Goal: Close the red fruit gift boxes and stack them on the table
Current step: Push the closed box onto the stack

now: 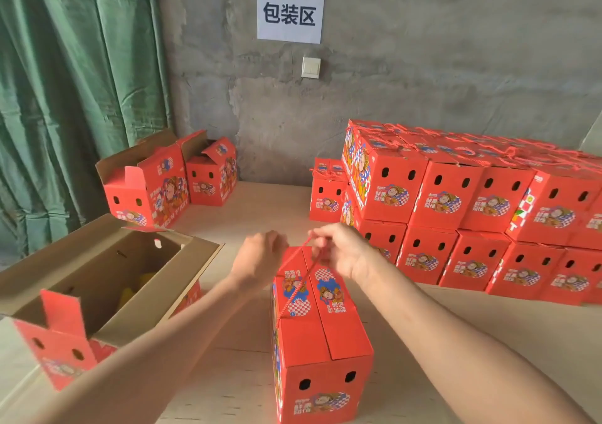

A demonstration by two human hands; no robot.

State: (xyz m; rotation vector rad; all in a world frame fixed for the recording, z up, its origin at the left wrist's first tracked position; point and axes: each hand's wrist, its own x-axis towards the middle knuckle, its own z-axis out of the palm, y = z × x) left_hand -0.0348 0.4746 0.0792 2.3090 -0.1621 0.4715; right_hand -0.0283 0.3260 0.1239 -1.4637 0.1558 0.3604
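Grip of left hand [260,257] unclear; right hand [340,251] pinches cord [297,290] above box [325,335].

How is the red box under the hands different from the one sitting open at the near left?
The closed box has its top flaps folded shut; the open box has flaps standing up, showing a brown inside. A red cord runs over the closed box, pinched by the right hand; the open box shows no cord and no hand holds it. Both are red with two dark holes in the end.

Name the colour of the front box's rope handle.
Red rope handle, head view.
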